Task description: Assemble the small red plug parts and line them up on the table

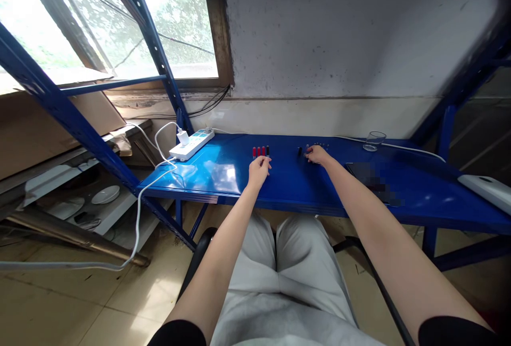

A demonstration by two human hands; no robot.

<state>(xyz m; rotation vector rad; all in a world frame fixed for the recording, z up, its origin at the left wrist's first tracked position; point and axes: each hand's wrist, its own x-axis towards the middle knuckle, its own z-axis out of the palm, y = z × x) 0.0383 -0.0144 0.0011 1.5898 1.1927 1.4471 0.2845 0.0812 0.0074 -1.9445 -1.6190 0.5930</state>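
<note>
A blue metal table [223,175] stretches across in front of me. My left hand [259,167] rests on it with fingers curled, just below a short row of small red upright pieces and one black one [260,151]. My right hand [317,154] reaches further back, fingers bent around something small and dark red near a black piece [299,151]. Several more tiny dark pieces [321,146] lie just behind that hand. What each hand grips is too small to make out.
A white power strip [191,143] with a plugged charger and cable lies at the table's back left. A glass [374,141] stands at the back right, a dark flat object [369,175] lies right of my right arm, a white device [485,189] at the far right. Blue shelf struts flank both sides.
</note>
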